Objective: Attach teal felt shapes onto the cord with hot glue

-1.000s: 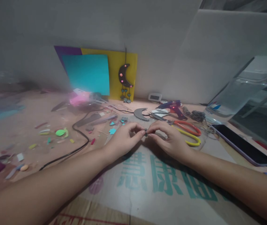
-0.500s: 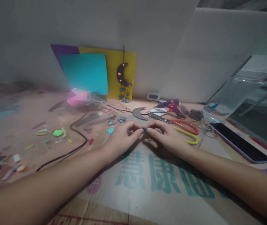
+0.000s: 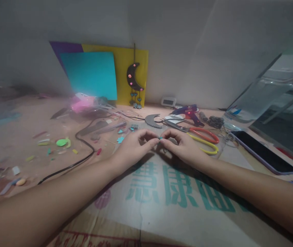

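My left hand (image 3: 133, 146) and my right hand (image 3: 186, 146) meet above the table, each closed in a pinch. Between their fingertips is a small teal piece (image 3: 160, 138), mostly covered by the fingers; its shape cannot be made out. A thin dark loop, perhaps cord, shows beneath my right fingertips. Just beyond the hands lies a grey crescent moon cutout (image 3: 153, 121). Scissors (image 3: 203, 134) with red and yellow handles rest beside my right hand. Left of my left hand are a light-blue flower cutout (image 3: 120, 140) and other small blue pieces.
A decorated dark moon hanging (image 3: 133, 77) is against a yellow sheet (image 3: 122, 73) at the back. Behind the scissors lies a glue gun (image 3: 189, 111), its red light lit. A phone (image 3: 265, 152) is at right. Scraps and a black cable (image 3: 66, 168) spread over the left side.
The teal piece is more covered by my fingertips now. Both hands remain pinched together in nearly the same place. The view has tilted slightly, so the background sits higher.
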Tool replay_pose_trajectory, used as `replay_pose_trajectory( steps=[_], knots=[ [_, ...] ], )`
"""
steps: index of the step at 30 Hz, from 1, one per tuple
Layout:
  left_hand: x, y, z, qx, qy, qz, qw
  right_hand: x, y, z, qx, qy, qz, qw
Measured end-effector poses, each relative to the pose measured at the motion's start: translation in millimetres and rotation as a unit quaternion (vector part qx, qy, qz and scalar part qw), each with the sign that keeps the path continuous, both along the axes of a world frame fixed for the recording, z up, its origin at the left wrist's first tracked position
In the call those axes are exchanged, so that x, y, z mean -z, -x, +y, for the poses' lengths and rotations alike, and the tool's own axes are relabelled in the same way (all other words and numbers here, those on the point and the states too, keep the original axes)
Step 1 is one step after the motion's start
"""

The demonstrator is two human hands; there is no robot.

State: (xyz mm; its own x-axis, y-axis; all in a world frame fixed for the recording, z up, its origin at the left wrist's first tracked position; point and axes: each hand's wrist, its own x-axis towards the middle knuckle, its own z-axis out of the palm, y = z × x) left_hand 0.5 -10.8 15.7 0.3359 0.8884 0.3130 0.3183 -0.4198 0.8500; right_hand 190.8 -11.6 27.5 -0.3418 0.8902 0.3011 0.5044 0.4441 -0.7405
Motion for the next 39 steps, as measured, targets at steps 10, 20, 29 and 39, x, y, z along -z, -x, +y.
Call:
replay_pose_trajectory(
  steps=[10,20,29,39],
  knots=[
    [-1.9,-0.5,-0.1,-0.014,-0.027,0.033,0.999,3.3,-1.4,0.1,-0.010,-0.026,-0.046,0.999],
    [6.3,1.6,5.4,-0.013,-0.009,-0.007,1.000,2.4,-0.9,-0.7,-0.005,-0.021,-0.028,0.999],
    [5.7,-0.3,2.0,-0.012,-0.023,0.041,0.999,1.4,-2.7,-0.7,0.000,-0.023,0.010,1.000],
    [2.6,0.3,1.3,-0.015,-0.051,0.059,0.997,6.6,-4.0,2.5,-0.027,0.030,0.067,0.997]
  ],
)
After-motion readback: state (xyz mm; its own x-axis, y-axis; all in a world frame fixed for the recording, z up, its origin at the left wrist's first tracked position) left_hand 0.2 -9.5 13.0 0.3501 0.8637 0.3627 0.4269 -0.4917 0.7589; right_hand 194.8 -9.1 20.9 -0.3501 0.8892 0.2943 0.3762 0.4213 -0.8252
